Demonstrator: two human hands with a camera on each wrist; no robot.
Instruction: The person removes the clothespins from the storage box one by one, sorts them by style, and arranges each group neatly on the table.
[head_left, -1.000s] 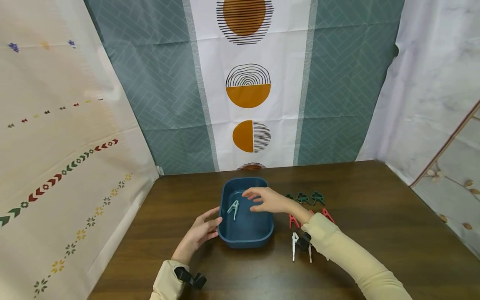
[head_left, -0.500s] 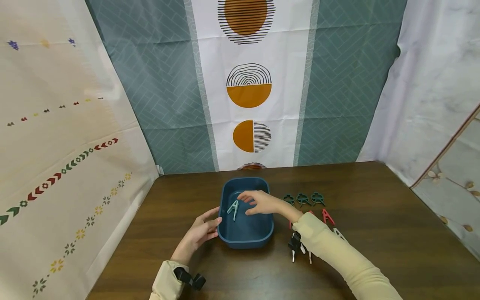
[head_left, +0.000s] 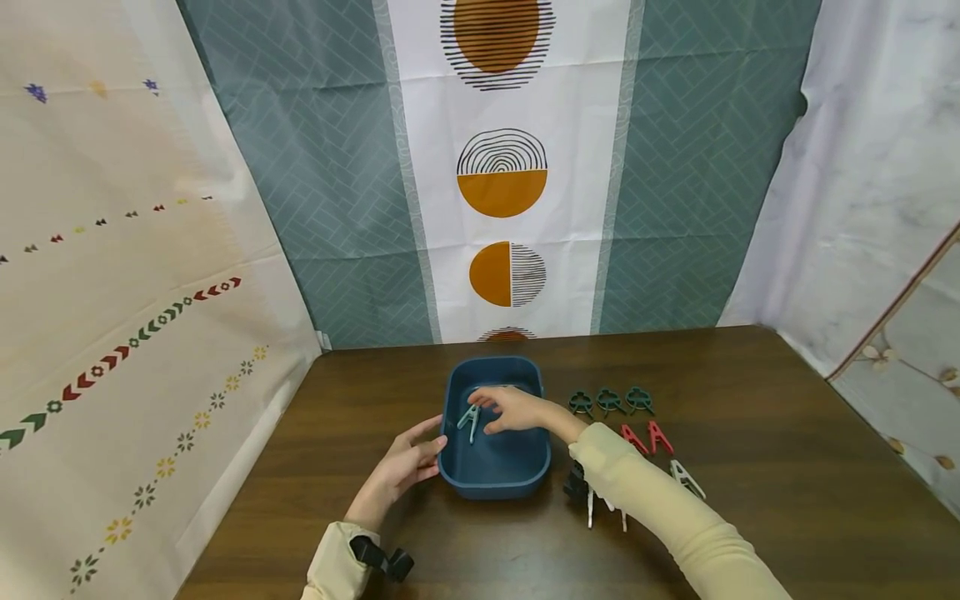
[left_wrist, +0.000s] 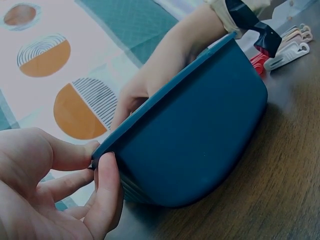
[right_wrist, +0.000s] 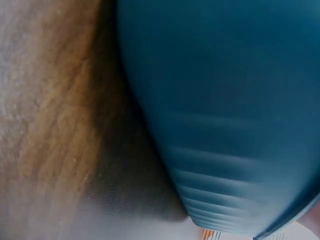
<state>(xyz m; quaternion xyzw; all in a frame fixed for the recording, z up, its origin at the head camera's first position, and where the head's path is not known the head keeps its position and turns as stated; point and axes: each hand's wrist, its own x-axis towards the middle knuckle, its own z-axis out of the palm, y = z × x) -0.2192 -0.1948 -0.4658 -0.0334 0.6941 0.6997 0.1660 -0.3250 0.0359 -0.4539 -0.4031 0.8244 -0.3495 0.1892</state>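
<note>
A dark blue rectangular bin [head_left: 491,490] stands on the table. My left hand [head_left: 405,462] pinches its left rim; in the left wrist view the thumb [left_wrist: 75,156] and fingers meet at the bin's edge. Inside the bin lies a pale green clothespin [head_left: 468,423]. My right hand [head_left: 517,410] reaches in over the right side, its loosely bent fingers just above the clothespin's upper end, thumb apart from them. Only the bin's outer wall [right_wrist: 220,100] fills most of the right wrist view, with the hand's fingers hidden.
Right of the bin are dark green clips [head_left: 610,400] in a row, two red clothespins [head_left: 657,437] and white clothespins [head_left: 686,479], some partly covered by the right sleeve [head_left: 645,483]. A patterned curtain [head_left: 502,275] hangs behind the brown table [head_left: 360,383].
My right hand has moved left and lower over the clothespin in the bin, uncovering more of the green clips. My left hand has stayed on the rim.
</note>
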